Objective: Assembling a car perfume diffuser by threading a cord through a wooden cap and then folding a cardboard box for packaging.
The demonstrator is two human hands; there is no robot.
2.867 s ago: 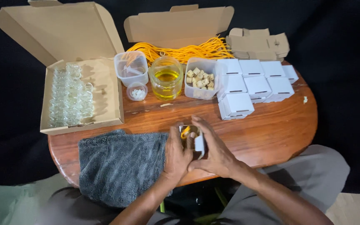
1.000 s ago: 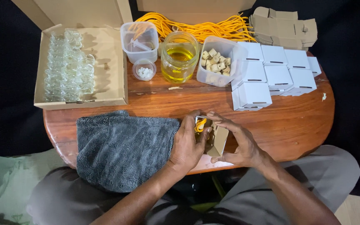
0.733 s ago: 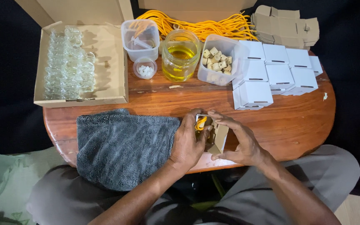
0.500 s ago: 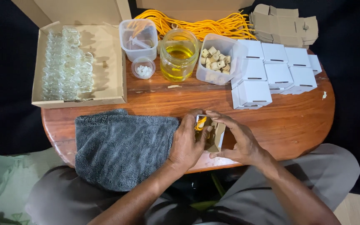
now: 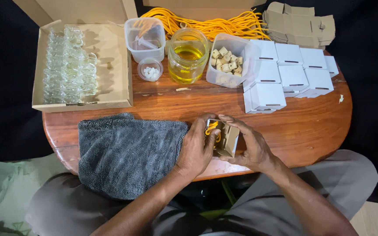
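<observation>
A small brown cardboard box (image 5: 227,139) with open flaps sits between both hands at the table's near edge. A yellow cord (image 5: 210,128) pokes out of its open top. My left hand (image 5: 196,148) wraps the box's left side, with the thumb up by the cord. From the right, my right hand (image 5: 250,146) cups the box, fingers on its top flap. What else lies inside the box is hidden.
A grey towel (image 5: 125,150) lies left of the hands. Further back stand a carton of small glass bottles (image 5: 68,65), a jar of yellow liquid (image 5: 188,61), a tub of corks (image 5: 226,61), closed white boxes (image 5: 285,72), flat brown boxes (image 5: 300,24) and yellow cords (image 5: 215,26).
The box has stayed between both hands; the fingers shifted slightly on its flaps and the cord. The view has tilted a little.
</observation>
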